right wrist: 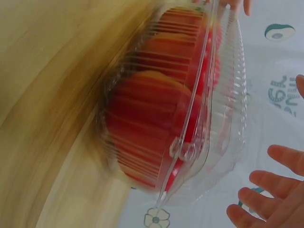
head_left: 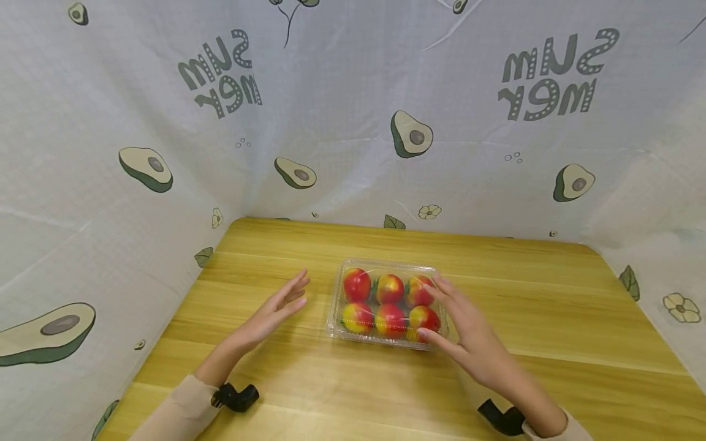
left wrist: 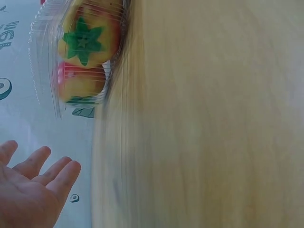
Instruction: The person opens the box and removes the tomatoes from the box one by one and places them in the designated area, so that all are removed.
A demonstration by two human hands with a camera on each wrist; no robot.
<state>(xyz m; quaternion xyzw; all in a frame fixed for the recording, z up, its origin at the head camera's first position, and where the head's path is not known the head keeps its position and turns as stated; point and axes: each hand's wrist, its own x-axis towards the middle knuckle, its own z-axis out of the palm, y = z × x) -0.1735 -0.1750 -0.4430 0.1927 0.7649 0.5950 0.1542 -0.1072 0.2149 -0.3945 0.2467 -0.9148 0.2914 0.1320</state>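
Observation:
A clear plastic clamshell box (head_left: 337, 306) rests on the table with its lid down. Inside it lie several red and yellow fruits (head_left: 390, 321) in two rows, one showing a green star-shaped leaf cap (left wrist: 83, 41) through the side wall. My left hand (head_left: 274, 311) hovers to the left of the box, fingers extended, with a gap between. Over the box's right end is my right hand (head_left: 469, 327), its thumb and fingers spread apart and overlapping the edge in the head view. The right wrist view shows those fingers (right wrist: 266, 202) straight, beside the ribbed wall.
The wood-grain table (head_left: 265, 251) stretches out on both sides of the box. A white cloth (head_left: 342, 79) printed with avocados and mirrored lettering hangs behind it and along the left and right. Black wrist mounts (head_left: 238, 398) sit on both forearms.

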